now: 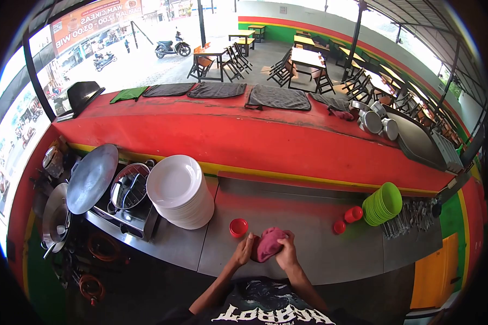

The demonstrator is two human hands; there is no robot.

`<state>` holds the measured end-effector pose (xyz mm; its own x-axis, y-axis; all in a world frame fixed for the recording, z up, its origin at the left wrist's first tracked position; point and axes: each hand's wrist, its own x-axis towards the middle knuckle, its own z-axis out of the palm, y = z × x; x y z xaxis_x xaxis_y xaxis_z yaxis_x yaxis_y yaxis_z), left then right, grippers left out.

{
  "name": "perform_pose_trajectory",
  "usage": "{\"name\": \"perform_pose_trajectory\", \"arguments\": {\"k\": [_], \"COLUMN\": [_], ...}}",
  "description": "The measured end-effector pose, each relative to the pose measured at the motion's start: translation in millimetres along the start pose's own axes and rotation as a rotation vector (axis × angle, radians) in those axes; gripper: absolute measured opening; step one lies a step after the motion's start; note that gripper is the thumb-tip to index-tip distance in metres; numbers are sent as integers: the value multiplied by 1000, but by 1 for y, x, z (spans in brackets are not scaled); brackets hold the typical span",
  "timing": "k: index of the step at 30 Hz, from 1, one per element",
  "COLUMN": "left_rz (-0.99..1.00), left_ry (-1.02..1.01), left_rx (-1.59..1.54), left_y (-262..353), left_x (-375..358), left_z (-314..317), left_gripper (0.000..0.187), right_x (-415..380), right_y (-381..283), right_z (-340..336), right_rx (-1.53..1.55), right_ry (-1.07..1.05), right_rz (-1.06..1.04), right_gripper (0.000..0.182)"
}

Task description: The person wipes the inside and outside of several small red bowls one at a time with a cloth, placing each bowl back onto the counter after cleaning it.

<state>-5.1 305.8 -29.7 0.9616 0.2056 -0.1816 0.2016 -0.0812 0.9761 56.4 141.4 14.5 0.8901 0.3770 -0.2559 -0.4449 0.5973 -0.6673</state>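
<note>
A dark pink cloth is bunched up in front of my body, over the near part of the steel counter. My right hand grips its right side, thumb and fingers closed on the fabric. On the other side, my left hand presses against the bundle with its fingers together. Whether something is wrapped inside the cloth is hidden. Just beyond my left hand stands a small red cup. Farther right on the counter are more red cups, close to a leaning stack of green bowls.
A tall stack of white plates stands left of centre, beside a stove with a lidded pan and a large wok. Cutlery lies at the far right. Folded dark cloths and metal cups rest on the red ledge.
</note>
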Motion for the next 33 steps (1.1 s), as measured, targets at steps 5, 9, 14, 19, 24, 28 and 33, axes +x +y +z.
{"name": "perform_pose_trajectory", "arguments": {"k": [5, 9, 14, 19, 24, 28, 33], "left_rz": [-31, -17, -27, -16, -18, -20, 91], "left_ry": [30, 60, 141, 169, 174, 139, 83], "left_rx": [-162, -310, -271, -210, -59, 51, 189], "left_y": [16, 14, 16, -4, -6, 16, 27], "left_x": [-6, -7, -9, -3, -3, -8, -12], "left_z": [14, 11, 9, 12, 9, 6, 6], "left_gripper": [75, 77, 80, 78, 74, 69, 61], "right_x": [-10, -14, -20, -26, -27, -23, -18], "right_y": [9, 7, 0, -9, -7, -5, 2], "right_z": [24, 29, 33, 34, 21, 12, -5], "right_rx": [-938, -1159, -1161, -1162, -1250, -1280, -1086], "right_ry": [-297, -383, -453, -503, -522, -533, -484], "right_rz": [-499, -681, -601, -568, -446, -396, -130], "right_gripper": [37, 37, 47, 59, 57, 52, 42]}}
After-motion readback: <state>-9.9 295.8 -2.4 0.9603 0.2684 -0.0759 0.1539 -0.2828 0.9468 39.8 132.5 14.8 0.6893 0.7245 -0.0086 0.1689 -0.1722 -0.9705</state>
